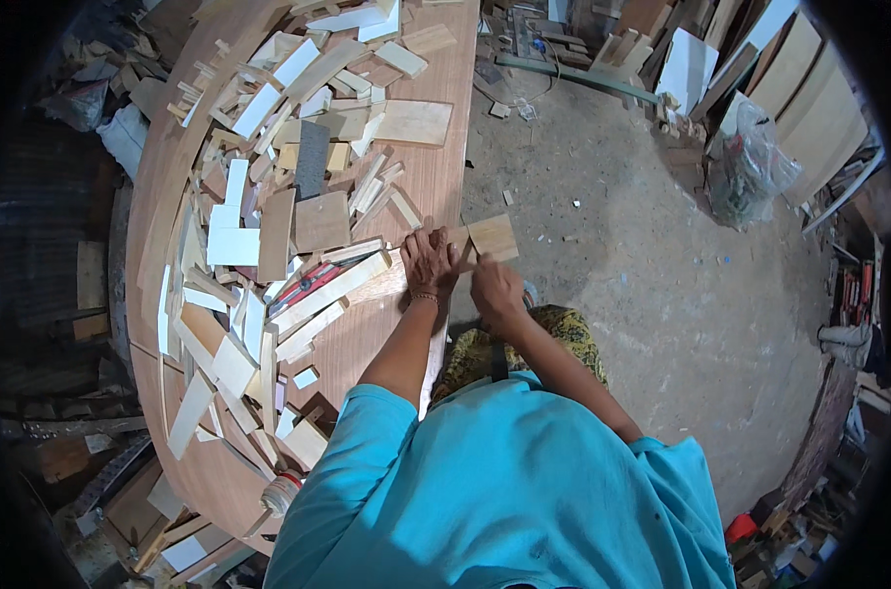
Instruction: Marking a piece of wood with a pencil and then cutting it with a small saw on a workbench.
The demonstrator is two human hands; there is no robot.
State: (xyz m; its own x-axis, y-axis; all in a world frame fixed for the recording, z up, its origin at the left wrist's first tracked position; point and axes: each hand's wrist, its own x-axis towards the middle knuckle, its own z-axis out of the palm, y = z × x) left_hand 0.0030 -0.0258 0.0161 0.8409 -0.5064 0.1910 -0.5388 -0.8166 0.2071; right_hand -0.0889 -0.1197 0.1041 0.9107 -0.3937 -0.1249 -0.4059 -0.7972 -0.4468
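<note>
A thin pale wooden board (492, 238) juts past the right edge of the worktable (367, 319). My left hand (431, 263) lies flat at the table edge over the board's near end, fingers stretched out and pressing down. Just right of it, beyond the edge, my right hand (497, 293) is closed in a fist below the overhanging part. A thin dark line runs from that fist up across the board. What the fist grips is mostly hidden, and I cannot make out its kind. Left of my left hand, a long red tool (308, 285) rests among light wood strips (332, 292).
Wood offcuts and white-faced pieces (234, 245) cover much of the table. A dark grey block (312, 157) sits among them. A round container (280, 494) stands near the front edge. At right, a plastic bag (752, 172) and leaning boards (823, 108) line the concrete floor (681, 324).
</note>
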